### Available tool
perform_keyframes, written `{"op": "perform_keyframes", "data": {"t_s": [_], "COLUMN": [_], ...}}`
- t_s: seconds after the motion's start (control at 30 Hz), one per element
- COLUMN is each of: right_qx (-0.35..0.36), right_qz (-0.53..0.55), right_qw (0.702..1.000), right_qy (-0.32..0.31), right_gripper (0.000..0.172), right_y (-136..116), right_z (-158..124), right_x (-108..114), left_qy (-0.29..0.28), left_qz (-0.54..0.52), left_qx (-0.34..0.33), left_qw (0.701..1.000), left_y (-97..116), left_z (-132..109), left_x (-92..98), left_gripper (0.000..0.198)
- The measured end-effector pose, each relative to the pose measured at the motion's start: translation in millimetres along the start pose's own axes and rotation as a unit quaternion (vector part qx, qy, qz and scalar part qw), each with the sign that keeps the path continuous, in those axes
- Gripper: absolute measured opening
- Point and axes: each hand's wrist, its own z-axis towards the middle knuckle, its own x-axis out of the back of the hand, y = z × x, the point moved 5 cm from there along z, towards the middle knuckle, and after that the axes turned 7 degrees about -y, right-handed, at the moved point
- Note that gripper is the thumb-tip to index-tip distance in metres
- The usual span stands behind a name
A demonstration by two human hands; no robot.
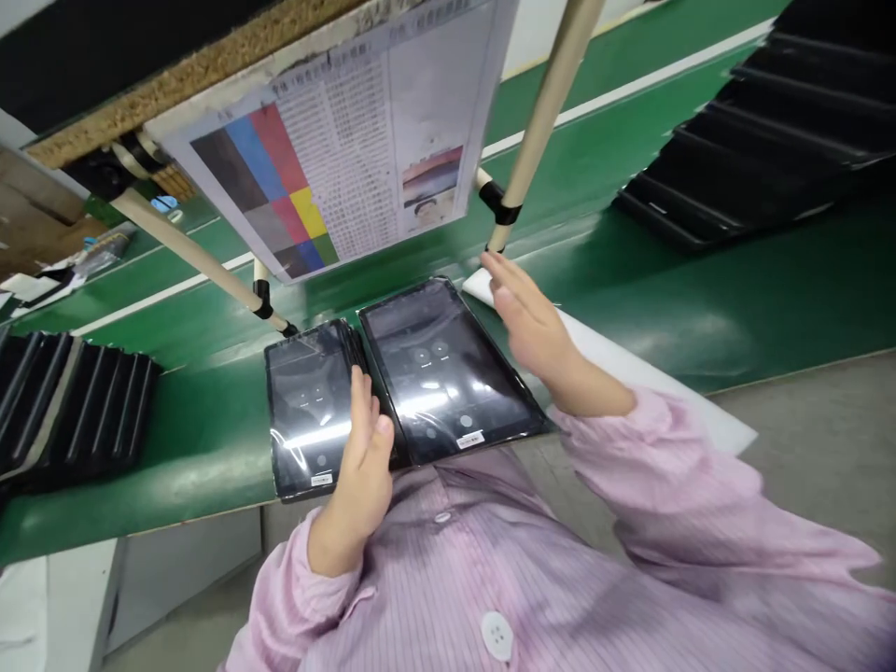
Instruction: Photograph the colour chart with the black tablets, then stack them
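Two black tablets with shiny screens lie side by side at the bench edge, close to my body. My left hand (362,471) is edge-on with its fingers stretched out and nothing in it. It overlaps the right side of the smaller-looking left tablet (302,387); whether it touches the screen I cannot tell. Beyond the right edge of the right tablet (441,364), my right hand (536,327) is raised with straight fingers, also holding nothing. Each tablet has a small white label low on its screen. A white sheet or roll (630,373) lies under my right forearm.
A printed sheet with coloured blocks (350,149) hangs on a tube-framed board above the tablets. Black trays (77,401) are stacked at left, and a larger black stack (742,140) stands at right. The green bench (203,439) ends near my waist.
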Motion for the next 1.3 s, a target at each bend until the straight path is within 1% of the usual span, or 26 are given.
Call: {"op": "perform_keyframes", "data": {"t_s": [0.03, 0.07, 0.1, 0.13, 0.17, 0.23, 0.27, 0.33, 0.4, 0.47, 0.57, 0.63, 0.7, 0.77, 0.87, 1.03, 1.13, 1.3], "right_qx": [0.05, 0.095, 0.128, 0.144, 0.151, 0.152, 0.153, 0.163, 0.17, 0.165, 0.136, 0.112, 0.1, 0.104, 0.116, 0.127, 0.138, 0.172], "right_qz": [-0.076, -0.144, -0.201, -0.248, -0.283, -0.323, -0.331, -0.324, -0.304, -0.29, -0.292, -0.311, -0.343, -0.367, -0.372, -0.375, -0.372, -0.283], "right_qw": [0.995, 0.982, 0.965, 0.947, 0.932, 0.915, 0.912, 0.918, 0.93, 0.939, 0.945, 0.943, 0.934, 0.924, 0.921, 0.918, 0.918, 0.94], "right_qy": [-0.034, -0.073, -0.111, -0.145, -0.168, -0.189, -0.188, -0.159, -0.116, -0.082, -0.052, -0.036, -0.023, -0.012, -0.002, 0.005, 0.01, 0.079], "right_gripper": [0.06, 0.054, 0.05, 0.047, 0.044, 0.043, 0.044, 0.049, 0.053, 0.054, 0.051, 0.049, 0.048, 0.048, 0.047, 0.044, 0.04, 0.041], "right_y": [-9.5, -18.0, -24.4, -28.1, -30.2, -31.9, -32.7, -36.2, -39.8, -40.8, -36.6, -32.0, -29.0, -28.6, -29.3, -25.2, -22.9, -29.2], "right_z": [-6.1, -12.7, -19.2, -24.7, -28.8, -33.4, -34.3, -35.0, -36.1, -38.8, -45.5, -50.4, -54.9, -58.1, -60.2, -58.7, -58.6, -62.5], "right_x": [-1.3, -5.1, -10.4, -16.6, -22.3, -31.9, -34.8, -34.7, -28.3, -20.0, -9.5, -4.6, -1.5, 0.1, 0.4, -3.3, -5.7, 0.9], "left_qy": [-0.008, -0.007, 0.006, 0.029, 0.059, 0.12, 0.142, 0.163, 0.169, 0.158, 0.113, 0.104, 0.118, 0.125, 0.11, 0.074, 0.062, 0.057], "left_qz": [0.036, 0.084, 0.146, 0.217, 0.289, 0.419, 0.474, 0.561, 0.614, 0.646, 0.679, 0.685, 0.677, 0.664, 0.655, 0.657, 0.658, 0.658], "left_qx": [-0.04, -0.074, -0.098, -0.111, -0.113, -0.095, -0.079, -0.048, -0.029, -0.016, 0.019, 0.017, -0.012, -0.04, -0.06, -0.066, -0.056, -0.029], "left_qw": [0.999, 0.994, 0.984, 0.969, 0.949, 0.895, 0.865, 0.81, 0.77, 0.747, 0.725, 0.721, 0.727, 0.736, 0.745, 0.747, 0.748, 0.75], "left_y": [7.2, 14.2, 20.6, 26.1, 30.9, 38.3, 40.7, 42.6, 41.0, 35.5, 23.3, 20.9, 24.6, 29.1, 31.6, 29.7, 30.1, 28.1], "left_z": [-5.4, -10.9, -15.9, -20.1, -23.2, -25.9, -25.3, -20.9, -14.4, -8.2, -3.5, -5.2, -9.0, -12.3, -13.6, -11.0, -9.5, -6.4], "left_x": [8.2, 17.7, 28.5, 40.1, 51.7, 72.9, 81.2, 92.9, 99.6, 102.6, 103.4, 103.7, 104.2, 103.4, 97.6, 83.0, 76.6, 69.5], "left_gripper": [0.061, 0.058, 0.055, 0.052, 0.049, 0.045, 0.043, 0.04, 0.039, 0.038, 0.04, 0.042, 0.045, 0.044, 0.039, 0.036, 0.036, 0.038]}}
